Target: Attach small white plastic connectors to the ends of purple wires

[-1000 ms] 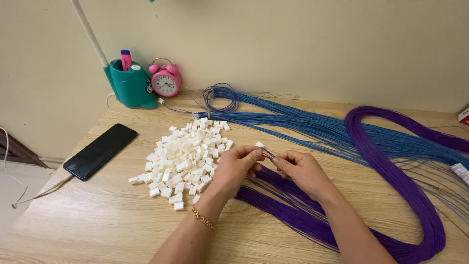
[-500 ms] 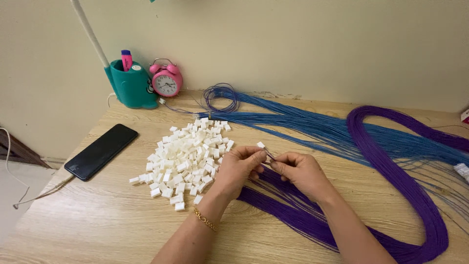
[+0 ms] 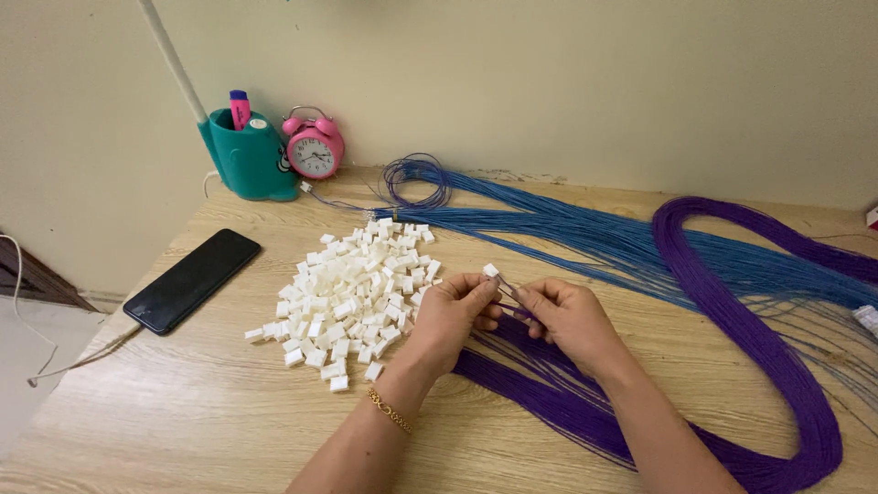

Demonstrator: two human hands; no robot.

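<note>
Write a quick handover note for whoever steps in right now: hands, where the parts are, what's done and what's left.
Left hand: pinching one small white connector at its fingertips.
Right hand: holding thin wire ends at that connector.
White connector pile lies left of the hands; purple wires run under them, blue wires behind.
Done: no finished pieces visible.
Left: the pile, both bundles.
</note>
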